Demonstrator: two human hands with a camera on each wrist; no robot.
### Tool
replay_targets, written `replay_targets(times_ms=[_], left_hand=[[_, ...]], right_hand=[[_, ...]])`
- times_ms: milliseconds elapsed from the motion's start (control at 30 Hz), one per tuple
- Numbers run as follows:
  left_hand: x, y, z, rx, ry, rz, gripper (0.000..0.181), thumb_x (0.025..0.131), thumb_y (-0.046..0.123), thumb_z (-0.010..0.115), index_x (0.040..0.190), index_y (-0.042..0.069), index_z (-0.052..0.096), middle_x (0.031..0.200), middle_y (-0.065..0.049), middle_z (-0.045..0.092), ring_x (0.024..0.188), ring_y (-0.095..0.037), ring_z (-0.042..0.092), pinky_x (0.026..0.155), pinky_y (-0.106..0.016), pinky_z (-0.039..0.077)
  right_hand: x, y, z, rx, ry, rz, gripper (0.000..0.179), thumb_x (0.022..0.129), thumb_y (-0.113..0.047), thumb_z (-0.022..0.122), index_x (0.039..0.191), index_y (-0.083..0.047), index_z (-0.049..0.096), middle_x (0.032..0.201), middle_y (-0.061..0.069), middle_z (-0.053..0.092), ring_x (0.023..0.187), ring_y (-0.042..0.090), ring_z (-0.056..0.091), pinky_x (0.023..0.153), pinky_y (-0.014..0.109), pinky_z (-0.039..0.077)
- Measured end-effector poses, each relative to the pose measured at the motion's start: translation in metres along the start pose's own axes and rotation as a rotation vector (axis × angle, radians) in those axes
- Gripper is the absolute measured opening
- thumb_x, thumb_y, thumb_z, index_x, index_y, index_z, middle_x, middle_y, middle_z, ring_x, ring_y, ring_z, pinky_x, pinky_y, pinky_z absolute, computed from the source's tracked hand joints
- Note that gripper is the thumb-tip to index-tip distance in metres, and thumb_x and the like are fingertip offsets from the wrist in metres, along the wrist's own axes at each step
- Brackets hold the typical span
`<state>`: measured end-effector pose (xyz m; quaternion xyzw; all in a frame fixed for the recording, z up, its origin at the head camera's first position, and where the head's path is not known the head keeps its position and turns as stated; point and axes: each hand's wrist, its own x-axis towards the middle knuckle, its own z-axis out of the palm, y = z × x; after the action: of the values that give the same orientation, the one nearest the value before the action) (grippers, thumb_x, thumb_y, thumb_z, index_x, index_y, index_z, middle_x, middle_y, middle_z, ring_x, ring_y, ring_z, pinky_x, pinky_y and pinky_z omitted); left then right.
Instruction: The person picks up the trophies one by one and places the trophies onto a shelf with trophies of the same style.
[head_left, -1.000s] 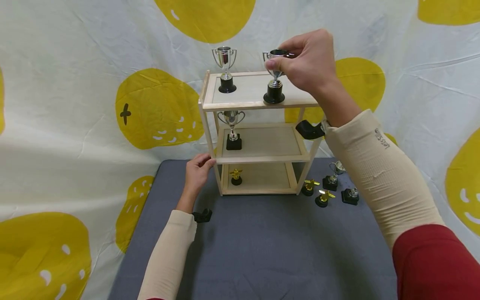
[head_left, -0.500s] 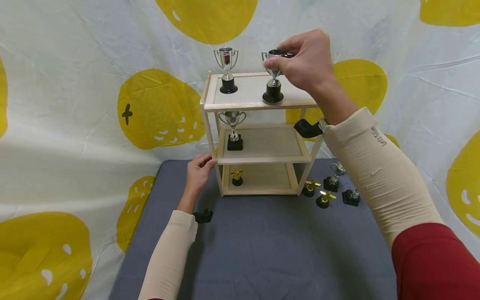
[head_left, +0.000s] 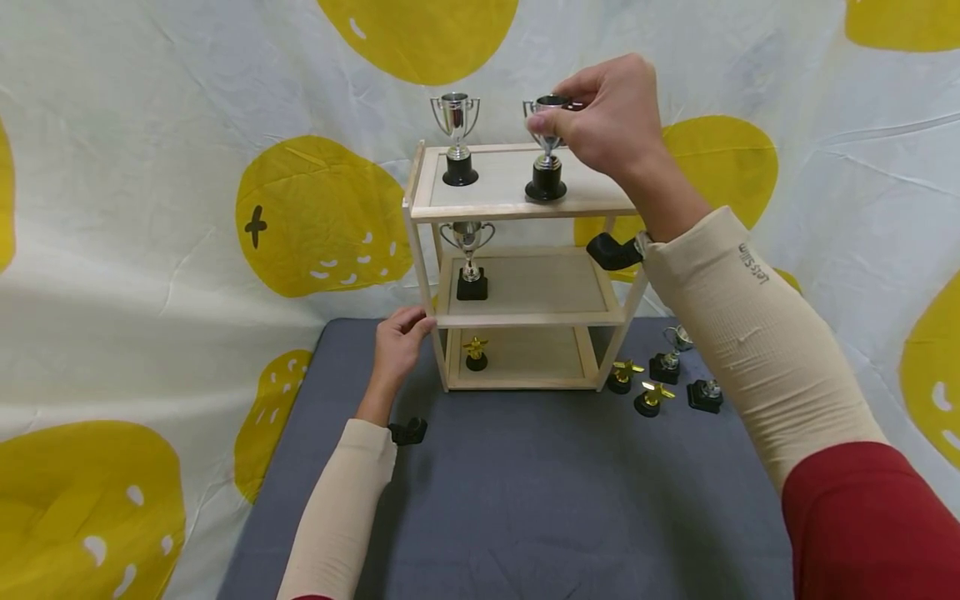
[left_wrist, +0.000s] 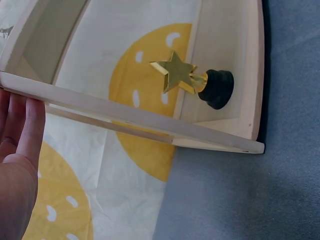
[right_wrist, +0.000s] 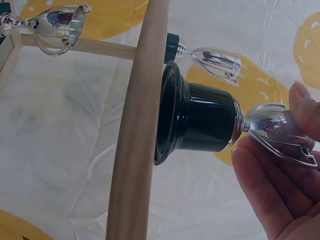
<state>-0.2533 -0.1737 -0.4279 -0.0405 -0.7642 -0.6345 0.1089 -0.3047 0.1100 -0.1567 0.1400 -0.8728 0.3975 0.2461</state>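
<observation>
My right hand pinches a small silver trophy cup by its bowl, between thumb and fingers. The cup's round black base is at the front edge of the top tier of a wooden shelf. In the right wrist view the hollow underside of that base shows beside the front rail. My left hand grips the shelf's left front post at the middle tier, its fingers right at the wood. Another silver trophy cup stands upright on the top tier, to the left.
A two-handled silver cup stands on the middle tier. A gold star trophy is on the bottom tier. Right of the shelf, gold star trophies and silver cups sit on the grey cloth. A patterned curtain hangs behind.
The view shifts slightly. My right hand and its cup stay almost in place at the top tier's front edge, moving a little left. The left hand keeps its place on the post.
</observation>
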Motion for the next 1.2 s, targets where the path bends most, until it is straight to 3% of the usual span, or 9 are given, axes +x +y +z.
replay_targets(times_ms=[200,533,833,1100,1200], left_hand=[[0.000,0.000,0.000,-0.001,0.002,0.012,0.027,0.100,0.007,0.070,0.121,-0.010,0.072,0.113,-0.025,0.064,0.088,0.002,0.062,0.080,-0.010,0.054],[-0.001,0.001,0.002,-0.001,0.007,0.011,0.029,0.099,0.006,0.070,0.122,-0.012,0.071,0.114,-0.028,0.064,0.088,0.000,0.061,0.079,-0.009,0.052],[-0.001,0.001,0.003,0.004,0.010,0.022,0.027,0.099,0.006,0.070,0.120,-0.011,0.072,0.113,-0.027,0.064,0.088,-0.003,0.060,0.077,-0.009,0.051],[-0.001,0.002,0.003,0.004,0.012,0.013,0.026,0.099,0.006,0.070,0.119,-0.010,0.073,0.113,-0.026,0.065,0.088,-0.002,0.061,0.078,-0.009,0.052],[0.005,-0.008,0.004,0.009,0.017,0.003,0.026,0.099,0.006,0.070,0.120,-0.010,0.073,0.115,-0.026,0.065,0.088,-0.001,0.061,0.078,-0.009,0.052]], right_hand=[[0.004,-0.002,0.001,-0.002,-0.015,0.026,0.038,0.087,-0.033,0.087,0.114,-0.006,0.081,0.109,0.015,0.080,0.068,-0.002,0.065,0.066,0.013,0.053],[0.009,-0.001,0.002,0.017,-0.030,0.057,0.041,0.085,-0.033,0.088,0.114,-0.005,0.081,0.098,0.003,0.079,0.072,0.003,0.066,0.069,0.019,0.054],[0.015,0.002,0.003,-0.042,-0.039,0.079,0.042,0.088,-0.036,0.085,0.118,-0.007,0.080,0.099,0.001,0.076,0.073,0.002,0.061,0.068,0.017,0.050],[0.020,0.002,0.003,-0.012,-0.044,0.105,0.044,0.087,-0.037,0.086,0.118,-0.006,0.080,0.094,-0.002,0.075,0.076,0.005,0.059,0.069,0.022,0.048],[0.022,0.003,0.003,-0.015,-0.046,0.109,0.045,0.087,-0.037,0.086,0.118,-0.006,0.080,0.093,-0.004,0.074,0.076,0.005,0.058,0.069,0.023,0.048]])
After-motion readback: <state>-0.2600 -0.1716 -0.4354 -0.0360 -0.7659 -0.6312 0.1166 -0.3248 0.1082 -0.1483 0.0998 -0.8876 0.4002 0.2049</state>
